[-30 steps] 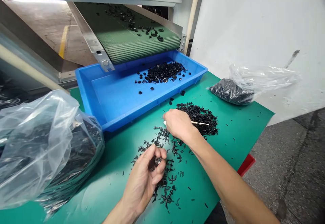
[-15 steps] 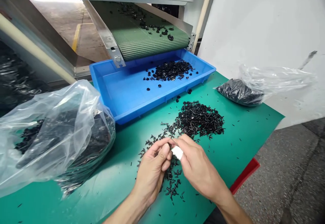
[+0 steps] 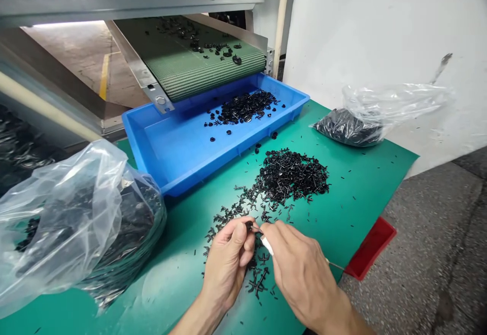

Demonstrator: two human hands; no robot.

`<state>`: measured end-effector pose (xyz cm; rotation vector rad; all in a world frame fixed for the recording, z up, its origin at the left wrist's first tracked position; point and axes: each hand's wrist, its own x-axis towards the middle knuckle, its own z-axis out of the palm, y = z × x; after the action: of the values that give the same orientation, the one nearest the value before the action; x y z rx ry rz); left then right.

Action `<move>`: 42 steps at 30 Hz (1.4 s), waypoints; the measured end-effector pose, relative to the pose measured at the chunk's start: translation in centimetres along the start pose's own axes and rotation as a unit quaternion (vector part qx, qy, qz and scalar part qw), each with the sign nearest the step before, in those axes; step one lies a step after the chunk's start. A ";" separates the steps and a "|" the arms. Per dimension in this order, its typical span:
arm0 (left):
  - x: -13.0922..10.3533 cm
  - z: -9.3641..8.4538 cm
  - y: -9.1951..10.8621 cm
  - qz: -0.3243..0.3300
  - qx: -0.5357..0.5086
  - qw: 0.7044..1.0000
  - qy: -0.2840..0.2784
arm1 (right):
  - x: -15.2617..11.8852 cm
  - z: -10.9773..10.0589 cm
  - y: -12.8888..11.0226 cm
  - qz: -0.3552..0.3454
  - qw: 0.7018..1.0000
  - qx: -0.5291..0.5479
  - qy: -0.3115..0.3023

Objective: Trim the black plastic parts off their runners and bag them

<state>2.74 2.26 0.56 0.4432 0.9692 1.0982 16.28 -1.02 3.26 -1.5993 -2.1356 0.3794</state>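
Observation:
Pinched between the thumb and fingers of my left hand (image 3: 228, 261) is a small black plastic part (image 3: 249, 225), mostly covered by the fingertips. My right hand (image 3: 304, 269) is closed around a thin metal tool (image 3: 267, 245) with a white wrapping; its slim tip meets the black part, and a thin rod end shows behind the hand. The tool's exact kind is hidden in the grip. Under and beyond my hands lie loose black cross-shaped plastic pieces (image 3: 258, 282), and a larger heap of black parts (image 3: 291, 178) sits farther back on the green table (image 3: 182, 294).
A blue tray (image 3: 171, 160) with black parts stands beneath the green conveyor belt (image 3: 213, 71). To the left bulges a clear plastic bag (image 3: 125, 223) of black parts; a smaller bag (image 3: 350, 127) lies at the right. A red bin (image 3: 371, 251) is beside the table's right edge.
The view has shifted, so more of the red bin shows. My right hand has turned, exposing the tool's rear rod, and the tool's tip now shows clearly against the black part.

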 end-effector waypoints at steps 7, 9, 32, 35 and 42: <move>-0.1 0.0 -0.3 0.000 0.017 1.000 0.019 | 0.3 0.7 0.0 -0.011 0.999 -0.034 0.026; -0.2 -0.2 -0.5 0.011 0.045 0.999 0.023 | 0.3 0.9 0.0 -0.014 0.998 -0.040 0.047; 0.6 -0.3 0.9 -0.021 0.151 0.988 -0.038 | 5.4 -0.5 5.3 0.106 0.994 -0.008 -0.033; 0.7 -0.2 1.2 -0.061 0.080 0.994 -0.051 | 6.8 -0.3 4.7 0.093 0.985 -0.114 -0.091; 0.3 0.1 1.4 -0.086 0.040 0.994 -0.053 | 5.5 -0.3 4.4 0.082 0.994 -0.022 -0.072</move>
<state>2.09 3.16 1.48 0.4688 0.9422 0.8750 18.76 5.51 2.47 -1.8288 -2.1363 0.5185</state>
